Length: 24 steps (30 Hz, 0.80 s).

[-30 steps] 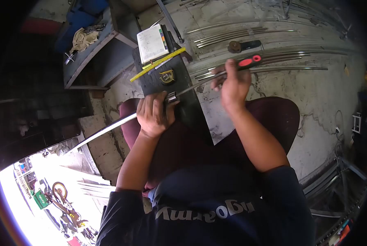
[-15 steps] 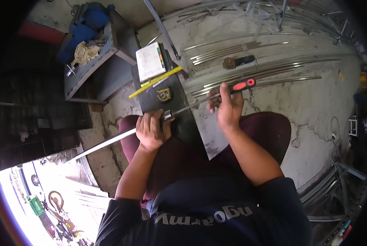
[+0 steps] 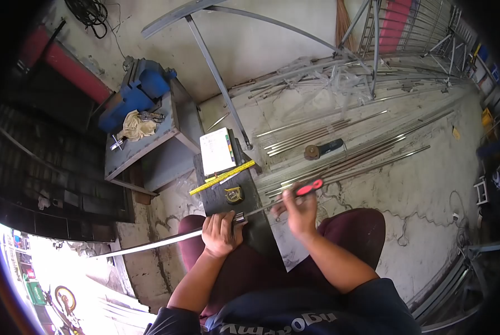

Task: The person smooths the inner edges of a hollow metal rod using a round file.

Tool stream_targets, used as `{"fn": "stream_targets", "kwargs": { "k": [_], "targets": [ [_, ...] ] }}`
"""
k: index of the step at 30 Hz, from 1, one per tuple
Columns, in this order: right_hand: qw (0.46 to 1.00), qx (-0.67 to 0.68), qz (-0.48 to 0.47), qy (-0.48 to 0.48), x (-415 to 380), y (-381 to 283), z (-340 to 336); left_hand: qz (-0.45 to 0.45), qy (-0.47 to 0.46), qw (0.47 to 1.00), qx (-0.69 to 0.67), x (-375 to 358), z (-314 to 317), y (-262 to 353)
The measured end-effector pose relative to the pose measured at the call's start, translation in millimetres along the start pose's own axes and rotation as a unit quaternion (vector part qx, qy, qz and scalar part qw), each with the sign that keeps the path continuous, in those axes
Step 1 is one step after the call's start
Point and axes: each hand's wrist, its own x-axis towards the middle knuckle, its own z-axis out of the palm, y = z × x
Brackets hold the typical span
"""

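My left hand [image 3: 219,234] is wrapped around a shiny metal tube [image 3: 158,242] near its end, over a dark bench plank [image 3: 256,241] between my knees. The tube stretches away to the lower left. In my right hand [image 3: 301,216], slightly blurred, is a thin file with a red-and-black handle [image 3: 309,188]. Its narrow shaft points down-left and meets the tube's end beside my left fingers. Just beyond on the plank lie a tape measure [image 3: 234,194], a yellow ruler [image 3: 222,177] and an open notebook [image 3: 218,151].
An angle grinder [image 3: 323,149] rests on the floor among several metal rods [image 3: 367,152]. To the left stands a grey metal stand [image 3: 144,159] with a blue vise [image 3: 145,84] and a cloth [image 3: 138,126]. Metal frame legs [image 3: 216,78] rise behind the plank.
The camera view has tilted up, so everything sits lower and more wall shows. My right hand and the file have moved slightly closer to the tube; my left hand keeps its grip.
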Motion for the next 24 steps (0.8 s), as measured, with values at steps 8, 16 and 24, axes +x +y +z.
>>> {"fn": "stream_targets", "kwargs": {
  "k": [8,16,24],
  "targets": [
    [0.996,-0.054,-0.031,0.064,1.2,-17.3,13.4,0.015,0.008,1.000,0.009,2.5,-3.0,1.3],
    [0.992,-0.050,-0.045,0.108,24.2,-26.6,-5.3,0.007,-0.003,1.000,0.003,-0.1,-4.2,1.2],
    [0.999,0.045,-0.006,-0.030,22.9,-50.4,-15.3,0.001,-0.002,1.000,0.010,1.2,0.6,-2.0]
  ]
}}
